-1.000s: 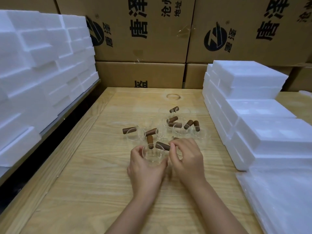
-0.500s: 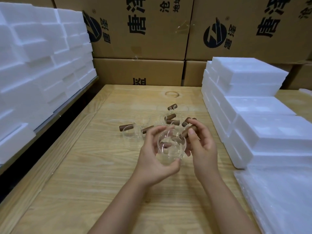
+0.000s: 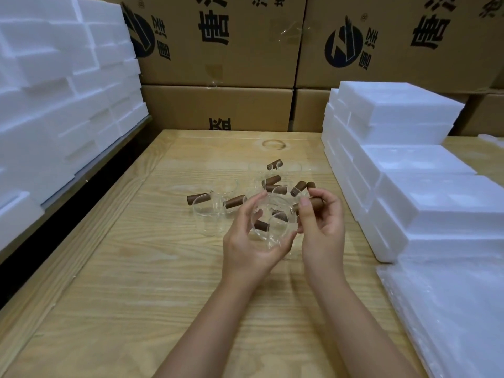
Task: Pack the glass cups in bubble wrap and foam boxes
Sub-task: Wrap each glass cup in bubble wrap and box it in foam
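A clear glass cup [image 3: 273, 220] with a brown wooden handle is lifted above the wooden table [image 3: 131, 282], its mouth turned towards me. My left hand [image 3: 246, 241] cups its glass body from the left and below. My right hand [image 3: 323, 227] pinches the brown handle [image 3: 313, 203] at the cup's right. Behind them, several more glass cups with brown handles [image 3: 215, 205] lie clustered on the table. Stacked white foam boxes [image 3: 403, 170] stand at the right. A pile of bubble wrap sheets [image 3: 450, 315] lies at the near right.
A tall stack of white foam pieces [image 3: 54, 105] fills the left side beyond a dark gap along the table edge. Brown printed cardboard cartons [image 3: 223, 66] form a wall behind the table.
Both hands lifted one glass cup off the table and tipped its mouth towards me. The right hand moved from the cup's rim to its brown handle.
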Available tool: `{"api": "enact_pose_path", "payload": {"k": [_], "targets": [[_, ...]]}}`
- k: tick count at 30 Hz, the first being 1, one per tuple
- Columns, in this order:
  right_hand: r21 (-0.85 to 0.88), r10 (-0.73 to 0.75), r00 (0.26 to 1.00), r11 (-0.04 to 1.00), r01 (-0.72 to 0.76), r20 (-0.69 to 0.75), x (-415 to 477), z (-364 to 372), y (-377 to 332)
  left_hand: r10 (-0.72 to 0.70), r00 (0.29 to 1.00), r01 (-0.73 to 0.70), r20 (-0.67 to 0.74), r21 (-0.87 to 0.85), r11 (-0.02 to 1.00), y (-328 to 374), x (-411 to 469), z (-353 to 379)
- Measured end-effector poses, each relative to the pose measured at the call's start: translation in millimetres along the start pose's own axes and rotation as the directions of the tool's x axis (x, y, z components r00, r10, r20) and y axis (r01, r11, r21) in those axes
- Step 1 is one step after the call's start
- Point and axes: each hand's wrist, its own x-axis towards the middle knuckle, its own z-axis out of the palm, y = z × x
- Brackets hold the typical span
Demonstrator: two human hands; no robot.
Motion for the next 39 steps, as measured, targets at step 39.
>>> {"api": "enact_pose_path", "payload": {"k": [39], "targets": [[-0.218, 0.182, 0.908, 0.970, -0.103, 0.378, 8, -16, -24, 0.055, 0.998, -0.054, 0.024, -0.043, 0.998, 3, 11, -18]]}}
